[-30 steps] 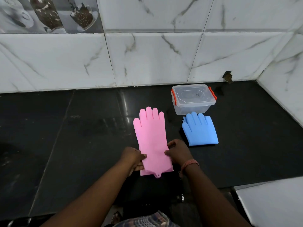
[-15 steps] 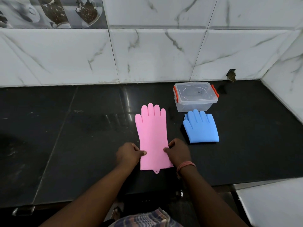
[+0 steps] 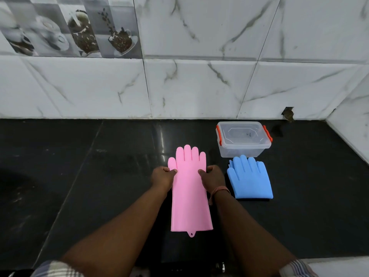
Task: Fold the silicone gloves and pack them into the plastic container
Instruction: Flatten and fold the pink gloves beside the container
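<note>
A pink silicone glove lies flat on the black counter, fingers pointing to the wall. My left hand pinches its left edge just below the thumb. My right hand pinches its right edge at the same height, thumb on top. A blue glove, folded short, lies to the right of the pink one. Behind it stands the clear plastic container with orange clips, its lid on.
The black counter ends at a marble-tiled wall behind and another wall on the right. A small hole shows in the tiles behind the container. The counter's front edge runs below my forearms.
Both hands slid up the pink glove's edges from near the cuff to the palm area below the fingers. The camera view tilted up as well.
</note>
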### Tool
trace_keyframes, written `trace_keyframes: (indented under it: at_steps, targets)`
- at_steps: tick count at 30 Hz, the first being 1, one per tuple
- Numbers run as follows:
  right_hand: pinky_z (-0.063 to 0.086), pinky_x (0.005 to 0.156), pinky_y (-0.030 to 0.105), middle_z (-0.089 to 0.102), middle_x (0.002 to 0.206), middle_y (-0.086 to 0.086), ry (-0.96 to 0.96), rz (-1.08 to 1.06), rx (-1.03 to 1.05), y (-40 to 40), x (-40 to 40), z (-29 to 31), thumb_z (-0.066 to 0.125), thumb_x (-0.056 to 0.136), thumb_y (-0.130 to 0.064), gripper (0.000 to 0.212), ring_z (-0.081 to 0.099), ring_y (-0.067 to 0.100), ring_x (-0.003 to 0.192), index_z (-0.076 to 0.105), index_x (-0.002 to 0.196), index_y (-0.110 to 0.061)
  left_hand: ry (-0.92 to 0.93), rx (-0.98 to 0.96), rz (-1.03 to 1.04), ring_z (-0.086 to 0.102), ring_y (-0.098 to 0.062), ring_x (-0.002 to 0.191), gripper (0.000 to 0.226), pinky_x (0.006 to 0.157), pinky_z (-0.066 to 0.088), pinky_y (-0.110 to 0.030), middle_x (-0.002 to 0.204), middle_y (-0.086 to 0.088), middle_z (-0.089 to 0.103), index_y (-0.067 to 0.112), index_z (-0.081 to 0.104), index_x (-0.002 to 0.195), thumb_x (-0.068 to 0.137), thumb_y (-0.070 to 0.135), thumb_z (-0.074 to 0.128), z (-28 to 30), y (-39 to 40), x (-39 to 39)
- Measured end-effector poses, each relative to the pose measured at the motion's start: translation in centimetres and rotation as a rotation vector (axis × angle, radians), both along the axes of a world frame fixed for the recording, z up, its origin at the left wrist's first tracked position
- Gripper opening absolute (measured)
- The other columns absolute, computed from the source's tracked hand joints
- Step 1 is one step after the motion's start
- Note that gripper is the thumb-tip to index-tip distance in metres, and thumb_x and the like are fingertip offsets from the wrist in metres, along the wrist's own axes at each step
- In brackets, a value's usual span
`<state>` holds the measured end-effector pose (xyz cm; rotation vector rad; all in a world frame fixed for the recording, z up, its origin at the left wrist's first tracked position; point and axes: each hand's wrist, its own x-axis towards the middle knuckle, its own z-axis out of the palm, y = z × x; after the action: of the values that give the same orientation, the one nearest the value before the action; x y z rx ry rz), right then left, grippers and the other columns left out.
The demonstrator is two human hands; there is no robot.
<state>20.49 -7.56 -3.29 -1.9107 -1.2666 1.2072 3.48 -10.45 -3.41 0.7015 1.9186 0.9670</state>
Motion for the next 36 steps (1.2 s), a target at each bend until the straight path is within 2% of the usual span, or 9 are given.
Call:
trace_keyframes:
  at_steps: [4, 6, 10, 15, 21, 29, 32, 34, 36]
  targets:
    - [0.044, 0.084, 0.028, 0.06, 0.097, 0.0, 0.017, -0.045, 0.031, 1.8, -0.6, -0.3, 0.071, 0.09, -0.022, 0.019, 0.058, 0.018, 0.092, 0.057, 0.102, -0.016, -0.044, 0.01, 0.082, 0.064, -0.028, 0.074, 0.021, 0.078, 0.06, -0.043, 0.087, -0.014, 0.073, 0.007, 0.068, 0.081, 0.082, 0.018, 0.085, -0.3, 1.2, -0.1]
    - [0.045, 0.083, 0.028, 0.059, 0.095, -0.002, 0.042, -0.063, 0.054, 2.3, -0.9, -0.4, 0.073, 0.088, -0.019, 0.021, 0.058, 0.017, 0.091, 0.055, 0.099, -0.019, -0.054, 0.018, 0.091, 0.065, -0.028, 0.076, 0.021, 0.075, 0.058, -0.038, 0.09, -0.015, 0.074, 0.003, 0.069, 0.085, 0.081, 0.015, 0.086, -0.6, 1.6, -0.1]
    - [0.046, 0.079, 0.026, 0.059, 0.092, -0.01, 0.084, -0.06, 0.114, 2.9, -1.2, -1.4, 0.067, 0.091, -0.013, 0.018, 0.058, 0.008, 0.086, 0.055, 0.099, -0.024, -0.018, 0.025, 0.078, 0.069, -0.031, 0.087, 0.017, 0.089, 0.06, -0.043, 0.094, -0.015, 0.075, 0.001, 0.071, 0.092, 0.083, 0.01, 0.083, -1.2, 2.0, 0.2]
    - [0.044, 0.072, 0.016, 0.057, 0.09, -0.018, 0.197, -0.152, 0.183, 3.2, -2.1, -2.2, 0.068, 0.091, -0.008, 0.024, 0.058, 0.007, 0.087, 0.055, 0.095, -0.027, -0.008, 0.099, 0.101, 0.057, -0.022, 0.072, 0.021, 0.066, 0.047, -0.03, 0.076, -0.005, 0.065, 0.008, 0.06, 0.077, 0.086, 0.006, 0.079, -1.7, 2.3, 0.0]
    - [0.043, 0.069, 0.017, 0.059, 0.09, -0.014, 0.205, -0.171, 0.143, 3.8, -2.1, -2.6, 0.072, 0.089, -0.013, 0.021, 0.06, 0.012, 0.089, 0.057, 0.098, -0.025, -0.008, 0.085, 0.132, 0.055, -0.022, 0.071, 0.021, 0.071, 0.047, -0.032, 0.078, -0.008, 0.066, 0.006, 0.06, 0.079, 0.086, 0.008, 0.08, -2.2, 2.5, -0.1]
    - [0.052, 0.087, 0.033, 0.065, 0.097, -0.002, 0.232, -0.207, 0.101, 4.6, -1.9, -2.5, 0.075, 0.087, -0.015, 0.018, 0.063, 0.019, 0.094, 0.062, 0.097, -0.021, 0.068, 0.114, 0.104, 0.044, -0.02, 0.068, 0.034, 0.062, 0.038, -0.033, 0.072, -0.007, 0.053, 0.011, 0.046, 0.075, 0.088, 0.007, 0.077, -2.1, 2.6, -0.2]
    - [0.052, 0.083, 0.031, 0.065, 0.097, -0.003, 0.193, -0.187, 0.113, 4.4, -2.0, -2.6, 0.076, 0.087, -0.017, 0.018, 0.065, 0.021, 0.097, 0.062, 0.097, -0.022, 0.081, 0.143, 0.093, 0.04, -0.02, 0.068, 0.038, 0.061, 0.036, -0.033, 0.072, -0.006, 0.048, 0.013, 0.042, 0.074, 0.087, 0.005, 0.077, -2.6, 2.0, -0.1]
    - [0.051, 0.084, 0.03, 0.064, 0.099, -0.005, 0.141, -0.152, 0.127, 4.3, -2.2, -2.5, 0.074, 0.088, -0.018, 0.019, 0.065, 0.022, 0.101, 0.062, 0.101, -0.023, 0.107, 0.129, 0.098, 0.046, -0.021, 0.07, 0.033, 0.061, 0.039, -0.032, 0.072, -0.004, 0.054, 0.01, 0.048, 0.074, 0.086, 0.007, 0.079, -2.5, 2.2, -0.1]
    - [0.052, 0.094, 0.037, 0.066, 0.11, -0.003, 0.067, -0.089, 0.138, 4.2, -2.6, -2.3, 0.071, 0.09, -0.021, 0.025, 0.064, 0.024, 0.111, 0.063, 0.114, -0.021, 0.176, 0.104, 0.068, 0.061, -0.023, 0.078, 0.019, 0.065, 0.045, -0.032, 0.081, -0.003, 0.067, 0.007, 0.064, 0.084, 0.085, 0.014, 0.081, -1.9, 2.7, -0.3]
